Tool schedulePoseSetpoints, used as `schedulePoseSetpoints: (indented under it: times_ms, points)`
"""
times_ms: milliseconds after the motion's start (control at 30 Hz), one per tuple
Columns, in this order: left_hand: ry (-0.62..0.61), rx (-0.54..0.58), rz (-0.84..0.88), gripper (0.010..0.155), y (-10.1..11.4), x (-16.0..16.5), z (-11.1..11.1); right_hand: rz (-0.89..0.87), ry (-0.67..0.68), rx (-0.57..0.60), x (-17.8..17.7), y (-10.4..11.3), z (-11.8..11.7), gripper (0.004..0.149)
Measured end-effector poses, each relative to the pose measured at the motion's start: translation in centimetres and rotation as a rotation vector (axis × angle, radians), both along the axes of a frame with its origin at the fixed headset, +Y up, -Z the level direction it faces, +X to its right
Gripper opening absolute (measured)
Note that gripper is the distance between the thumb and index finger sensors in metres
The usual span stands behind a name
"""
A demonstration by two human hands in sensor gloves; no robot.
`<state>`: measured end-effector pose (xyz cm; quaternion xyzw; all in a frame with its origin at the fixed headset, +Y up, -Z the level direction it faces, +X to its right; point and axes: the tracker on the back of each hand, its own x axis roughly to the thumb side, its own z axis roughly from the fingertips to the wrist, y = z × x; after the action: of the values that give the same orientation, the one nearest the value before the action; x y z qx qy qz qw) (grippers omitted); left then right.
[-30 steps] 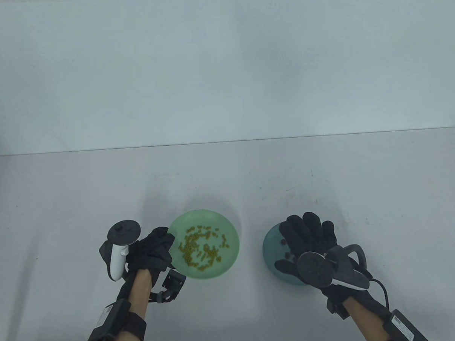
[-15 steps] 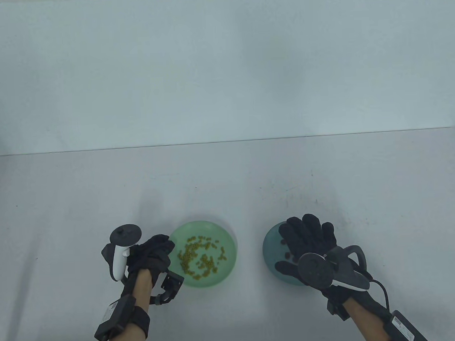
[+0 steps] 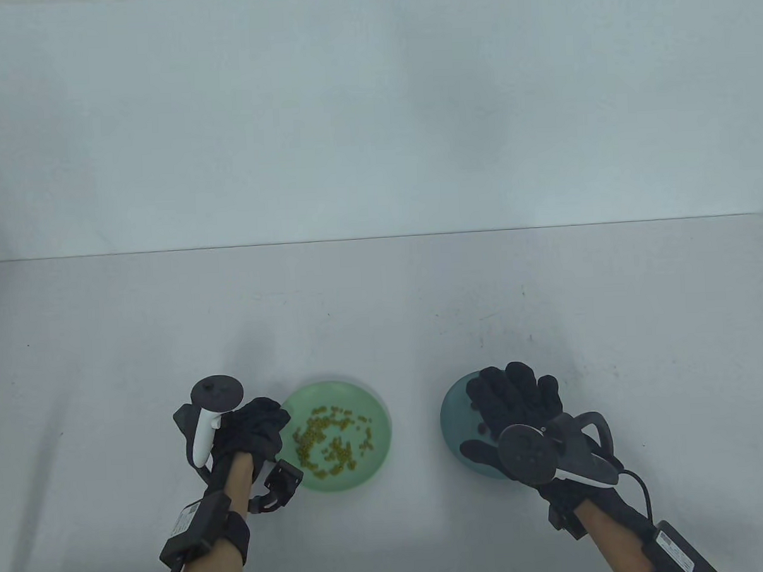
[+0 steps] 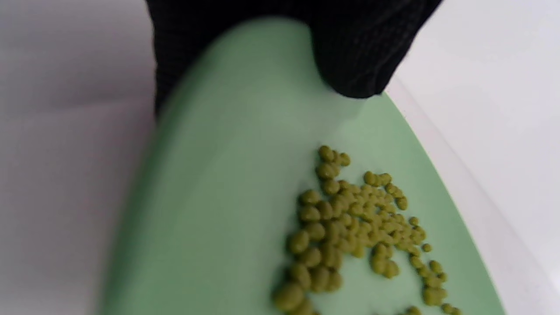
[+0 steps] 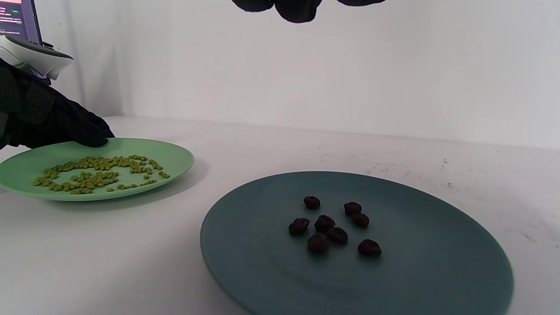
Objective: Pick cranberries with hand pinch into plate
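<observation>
Cranberries (image 5: 332, 227) lie in your blue plate (image 5: 437, 280), under your right hand (image 3: 520, 412), which hovers flat with fingers spread, as before. Your left hand (image 3: 249, 431) grips the green plate's (image 3: 368, 406) rim and has dragged it, peas (image 3: 325, 440) aboard, nearer you across the surface (image 3: 106, 348).

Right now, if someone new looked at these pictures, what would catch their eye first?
Two plates near the table's front edge: a light green plate scattered with small yellow-green beans, its rim held by the left hand, and a dark teal plate with eight dark cranberries. The right hand hovers spread over it.
</observation>
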<state>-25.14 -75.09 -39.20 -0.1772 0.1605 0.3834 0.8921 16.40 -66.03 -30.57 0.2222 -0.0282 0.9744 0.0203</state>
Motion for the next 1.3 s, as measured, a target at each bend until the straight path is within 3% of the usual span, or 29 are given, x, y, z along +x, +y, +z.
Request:
schedulePoseSetpoints:
  times_ms: [267,533,800,1133,1300]
  points:
    - [-0.11,-0.007,-0.318,0.041,0.8,1.3,-0.6,0.004,-0.003,-0.002,0.0,0.0,0.0,0.088]
    - [-0.192,0.017,-0.527,0.041,1.0,2.8,-0.9,0.007,-0.006,-0.006,0.0,0.0,0.0,0.088]
    - [-0.249,0.024,-0.533,0.049,1.6,3.1,-0.2,0.001,-0.011,-0.015,0.1,0.0,-0.1,0.088]
    - [-0.415,0.359,-0.483,0.076,8.8,3.4,4.9,-0.005,-0.026,-0.006,0.4,0.1,-0.1,0.088]
    - [-0.535,0.476,-0.517,0.084,10.2,4.4,6.9,-0.007,-0.029,-0.007,0.5,0.1,-0.1,0.088]
